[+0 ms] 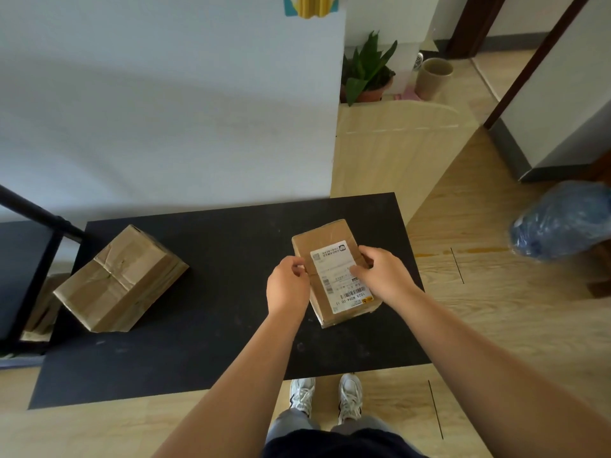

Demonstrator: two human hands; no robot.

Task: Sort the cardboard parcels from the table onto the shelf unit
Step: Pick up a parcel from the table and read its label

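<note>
I count 2 parcels on the black counter (211,325). The small parcel (334,269) lies at the right side, label (340,276) up, 1 white label in all. The big parcel (120,279) sits well apart at the left, tilted, with its left corner out past the counter edge beside the black shelf unit (33,252). 1 more brown box (43,305) shows low down through the frame of that unit, partly hidden.

Both my arms reach forward and down, bare to the elbow, converging on the small parcel. My left hand (287,285) presses against its left edge, fingers curled at the side, thumb by the top face. My right hand (383,272) lies over its right edge, thumb (358,271) flat on the label and fingers wrapped around the far right side. So my grip is clamped on the small parcel from 2 sides; I cannot tell whether it rests on the counter or is just raised.

Below, my 2 white shoes (325,396) stand on the wooden floor (496,325) at the near edge. Far right, 1 potted plant (367,74) and 1 blue bag (565,219).
</note>
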